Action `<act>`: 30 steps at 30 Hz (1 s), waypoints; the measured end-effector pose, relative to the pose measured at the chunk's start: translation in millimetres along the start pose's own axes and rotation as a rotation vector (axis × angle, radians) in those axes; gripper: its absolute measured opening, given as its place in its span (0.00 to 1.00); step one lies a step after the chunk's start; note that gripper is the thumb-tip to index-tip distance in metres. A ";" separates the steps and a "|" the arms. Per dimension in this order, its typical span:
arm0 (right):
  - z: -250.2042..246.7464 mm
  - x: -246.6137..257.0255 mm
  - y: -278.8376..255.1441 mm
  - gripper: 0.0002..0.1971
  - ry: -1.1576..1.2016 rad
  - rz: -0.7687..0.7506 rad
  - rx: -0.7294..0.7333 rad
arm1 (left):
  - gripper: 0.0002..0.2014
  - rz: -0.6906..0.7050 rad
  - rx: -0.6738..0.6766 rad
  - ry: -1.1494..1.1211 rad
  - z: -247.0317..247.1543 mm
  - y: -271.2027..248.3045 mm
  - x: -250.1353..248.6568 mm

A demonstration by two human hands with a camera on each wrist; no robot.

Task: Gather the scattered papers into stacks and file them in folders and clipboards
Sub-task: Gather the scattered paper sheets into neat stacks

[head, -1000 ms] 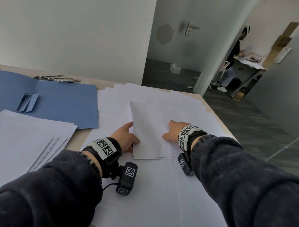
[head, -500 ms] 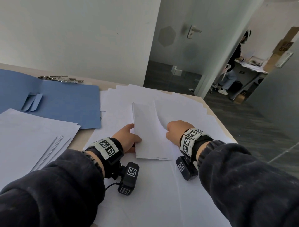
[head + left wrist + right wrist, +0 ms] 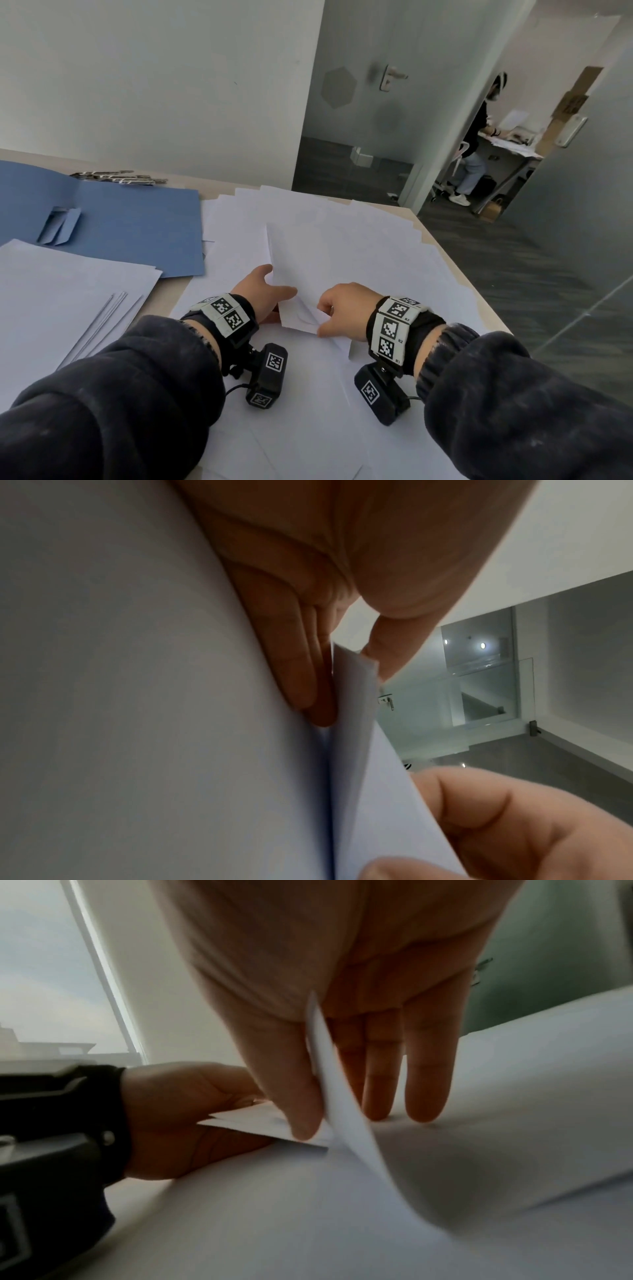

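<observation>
A small stack of white papers point(image 3: 301, 267) lies on several loose sheets point(image 3: 383, 246) spread over the table. My left hand point(image 3: 277, 291) grips the stack's left edge, thumb on top and fingers underneath, as the left wrist view shows for the hand point(image 3: 346, 674) and the stack point(image 3: 356, 750). My right hand point(image 3: 323, 320) is at the stack's near right corner. In the right wrist view that hand point(image 3: 339, 1118) pinches a curling sheet point(image 3: 363, 1139) between thumb and fingers, with the left hand point(image 3: 192, 1118) beside it.
An open blue folder point(image 3: 120, 226) lies at the left, with metal clips point(image 3: 120, 178) behind it. A pile of white papers point(image 3: 61, 291) sits at the near left. The table's right edge point(image 3: 479, 301) runs close by. A person point(image 3: 476, 144) stands in the far room.
My right hand drew back from lying on the stack to its near right corner and now pinches a lifted sheet. The left hand kept its hold on the left edge.
</observation>
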State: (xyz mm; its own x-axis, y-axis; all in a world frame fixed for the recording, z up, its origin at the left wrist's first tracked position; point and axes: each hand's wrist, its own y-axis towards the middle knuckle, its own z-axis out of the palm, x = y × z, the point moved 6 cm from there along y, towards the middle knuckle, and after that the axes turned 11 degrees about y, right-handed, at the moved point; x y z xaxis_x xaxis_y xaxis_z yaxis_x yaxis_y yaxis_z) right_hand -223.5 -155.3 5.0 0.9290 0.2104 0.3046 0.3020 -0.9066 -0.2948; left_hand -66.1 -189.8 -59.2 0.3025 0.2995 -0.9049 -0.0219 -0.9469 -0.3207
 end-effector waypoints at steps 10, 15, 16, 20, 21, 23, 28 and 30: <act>-17.3 -31.4 -3.3 0.10 0.195 0.076 -0.232 | 0.44 -0.001 0.018 0.136 -2.3 7.9 0.3; -49.2 -30.5 -10.6 0.08 0.295 -0.069 -0.432 | 0.42 -0.019 0.013 0.123 -5.5 6.2 -0.1; -50.8 -28.5 -11.8 0.07 0.273 -0.117 -0.410 | 0.41 -0.025 0.002 0.126 -5.3 6.1 0.6; -45.8 -56.5 -8.2 0.07 0.247 -0.078 -0.321 | 0.14 -0.039 -0.034 0.085 -4.9 1.1 -5.6; -44.2 -68.2 -8.1 0.10 0.267 -0.034 -0.320 | 0.08 -0.049 -0.041 0.024 -4.1 -0.3 -7.7; -39.2 -87.3 -8.8 0.15 0.277 0.047 -0.312 | 0.10 -0.092 -0.022 -0.116 -1.8 -0.8 -8.3; -23.9 -93.9 -6.6 0.17 0.349 0.091 -0.282 | 0.27 -0.077 0.010 0.042 -1.4 -2.6 -4.9; -21.4 -88.5 -5.1 0.15 0.428 0.085 -0.286 | 0.31 -0.029 -0.037 0.249 -6.2 -0.2 -5.0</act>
State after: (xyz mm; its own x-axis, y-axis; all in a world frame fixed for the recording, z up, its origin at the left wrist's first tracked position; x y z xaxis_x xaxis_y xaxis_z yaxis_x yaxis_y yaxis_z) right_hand -311.8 -177.2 -1.0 0.7591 0.0177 0.6507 0.1035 -0.9902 -0.0938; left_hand -61.7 -191.8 -52.9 0.5282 0.2931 -0.7969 0.0241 -0.9433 -0.3310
